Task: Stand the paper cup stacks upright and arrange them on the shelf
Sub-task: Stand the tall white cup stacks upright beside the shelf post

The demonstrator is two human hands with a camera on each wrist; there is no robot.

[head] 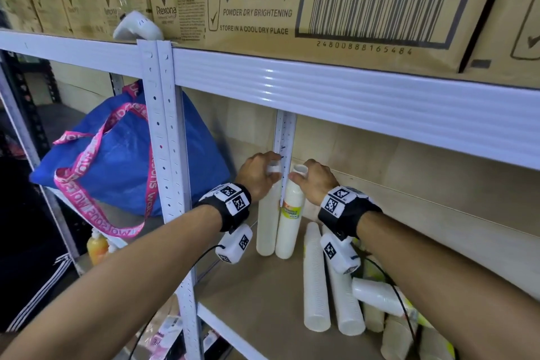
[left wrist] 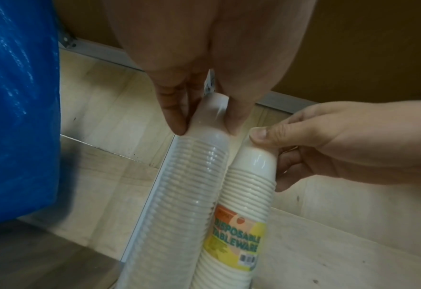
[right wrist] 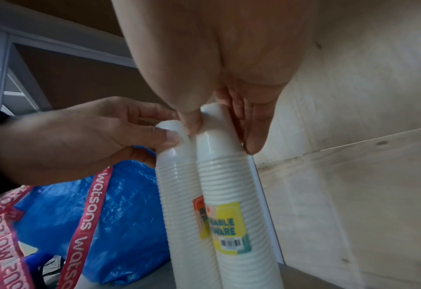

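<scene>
Two white paper cup stacks stand upright side by side at the back left corner of the wooden shelf board (head: pixel 251 286). My left hand (head: pixel 264 172) (left wrist: pixel 205 129) pinches the top of the plain left stack (head: pixel 267 225) (left wrist: pixel 187 195) (right wrist: pixel 179 195). The top of the right stack (head: pixel 292 231) (left wrist: pixel 246 195) (right wrist: pixel 231 195), which has a yellow label, is gripped by my right hand (head: pixel 306 178) (right wrist: pixel 223 135). Several more stacks (head: pixel 315 280) lie flat on the board under my right forearm.
A blue bag (head: pixel 122 161) with pink straps sits in the bay to the left, beyond the white upright post (head: pixel 169 155). A second post (head: pixel 285 137) rises right behind the standing stacks. Cardboard boxes (head: pixel 336 3) fill the shelf above. An orange bottle (head: pixel 98 245) stands lower left.
</scene>
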